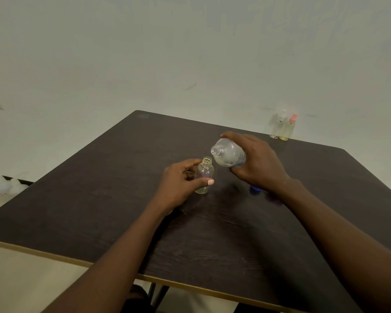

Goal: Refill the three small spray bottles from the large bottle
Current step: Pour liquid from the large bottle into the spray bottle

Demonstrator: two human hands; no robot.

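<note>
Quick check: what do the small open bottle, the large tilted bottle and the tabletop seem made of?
Small uncapped clear bottle: likely glossy transparent plastic; table shows through. Large tilted clear bottle: probably plastic, slightly cloudy, threaded neck. Dark brown tabletop: wood-grain laminate perhaps, matt, pale edge.

Single head-worn view, forward and down, close over the dark table (99,211).

you can read no text, brand or number here. the large bottle (229,155) in your right hand (259,162) shows a bit of blue, too blurred and too hidden for letters. the small bottle (204,175) near the middle and the two spray bottles (286,131) at the far right show no readable print.
</note>
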